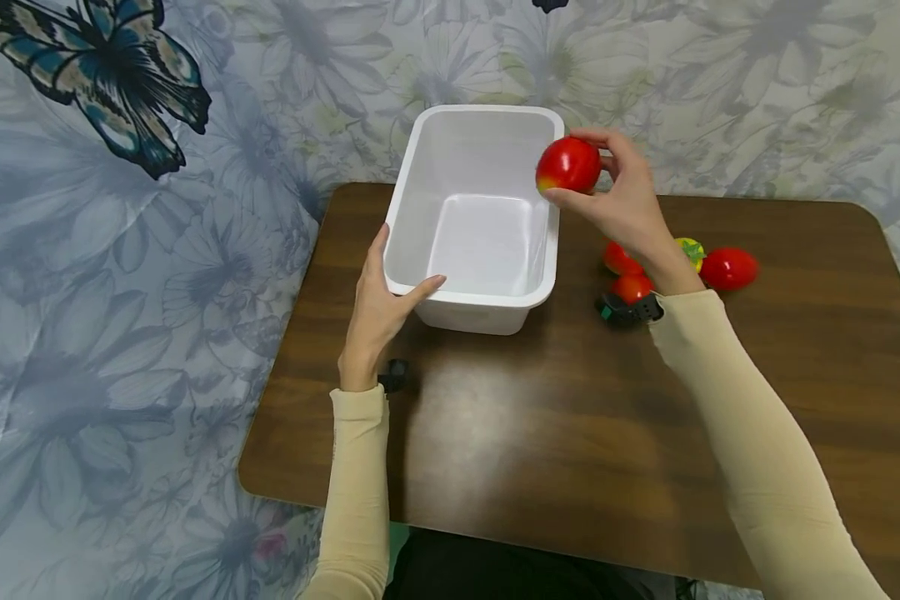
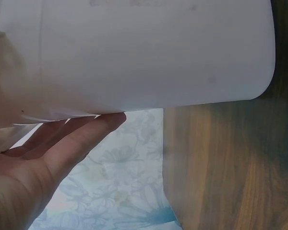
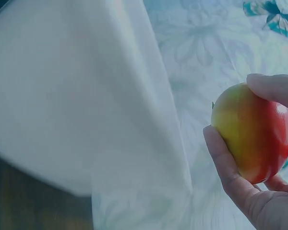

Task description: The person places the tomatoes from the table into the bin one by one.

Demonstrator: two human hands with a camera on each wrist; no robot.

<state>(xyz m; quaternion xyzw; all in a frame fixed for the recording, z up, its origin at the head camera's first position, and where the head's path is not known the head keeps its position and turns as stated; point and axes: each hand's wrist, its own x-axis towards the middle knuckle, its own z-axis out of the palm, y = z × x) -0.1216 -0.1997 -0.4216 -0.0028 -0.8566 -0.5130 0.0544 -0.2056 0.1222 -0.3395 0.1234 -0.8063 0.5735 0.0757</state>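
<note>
A deep white plastic bin (image 1: 487,297) stands in the middle of the head view, its bare inside showing. My left hand (image 1: 375,312) grips its near left corner, thumb over the rim and fingers along the outer wall. In the left wrist view those fingers (image 2: 86,134) lie against the bin's outside. Above the bin's right rim, my right hand (image 1: 626,196) holds a shiny red-and-yellow fruit (image 1: 568,165) between thumb and fingers. The right wrist view shows the fruit (image 3: 252,134) yellow on one side and red on the other, apart from the bin wall (image 3: 86,96).
Right of the bin, partly behind the right forearm, lie a red fruit (image 1: 729,268), a yellow-and-green piece (image 1: 692,248) and more red ones (image 1: 632,287) on the brown wooden table (image 1: 532,450). A flowered covering (image 1: 157,333) surrounds the table's left and far edges.
</note>
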